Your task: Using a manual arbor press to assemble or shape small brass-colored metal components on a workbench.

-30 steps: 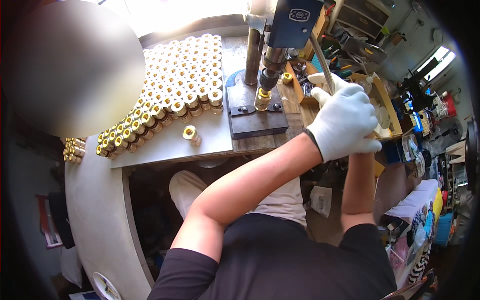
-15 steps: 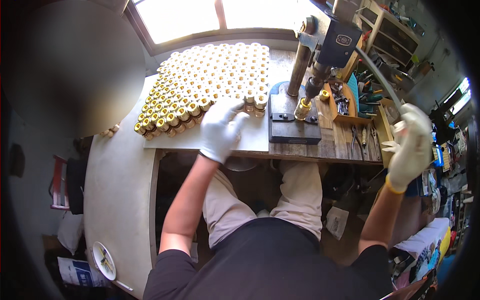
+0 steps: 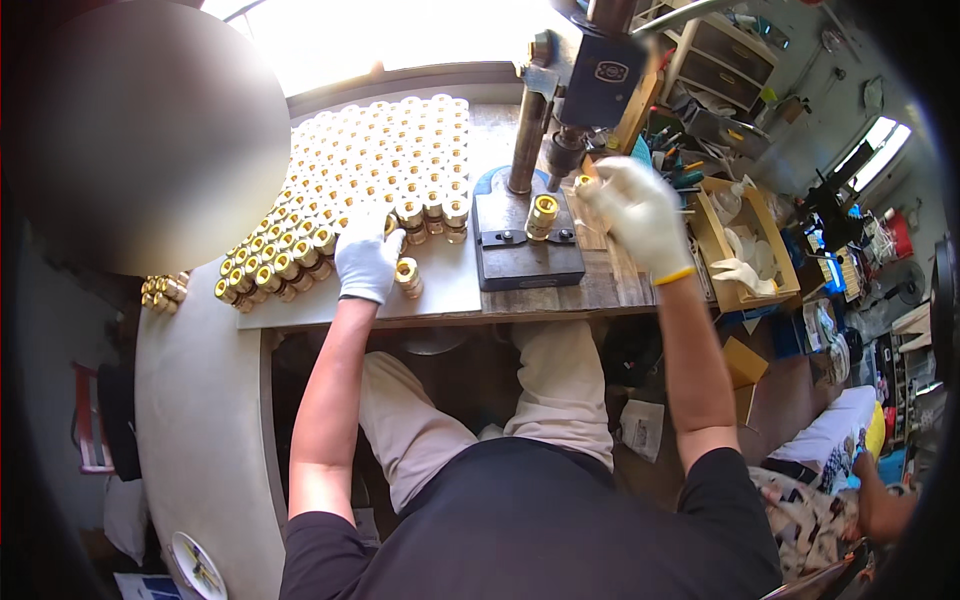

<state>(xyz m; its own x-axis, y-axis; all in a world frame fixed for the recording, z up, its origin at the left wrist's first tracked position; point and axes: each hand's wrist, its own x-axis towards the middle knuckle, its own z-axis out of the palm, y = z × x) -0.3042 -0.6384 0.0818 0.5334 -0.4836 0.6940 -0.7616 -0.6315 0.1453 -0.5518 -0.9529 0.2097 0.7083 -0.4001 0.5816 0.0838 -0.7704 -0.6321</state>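
Observation:
My left hand (image 3: pixel 366 258), in a white glove, is at the front edge of a large block of brass fittings (image 3: pixel 330 180), with thumb and fingers closed round one of them. A single brass fitting (image 3: pixel 408 278) stands apart just right of that hand. Another brass fitting (image 3: pixel 542 217) stands upright on the dark base of a bench press (image 3: pixel 530 262), below the raised spindle (image 3: pixel 563 155). Right of the press, my gloved right hand (image 3: pixel 640 215), somewhat blurred, has its fingertips closed at a further brass fitting (image 3: pixel 584 183), partly hidden by them.
A wooden box (image 3: pixel 745 290) holding gloves and a clear bottle stands at the bench's right end. Hand tools and drawers (image 3: pixel 725 60) fill the back right. More fittings (image 3: pixel 165 292) and a white plate (image 3: pixel 198 565) rest on the left table. Someone's arm (image 3: pixel 885 510) shows at lower right.
My right hand has moved left from beside the press lever to the fitting by the press. The spindle has risen off the fitting under it. My left hand has closed at the block; the view has shifted.

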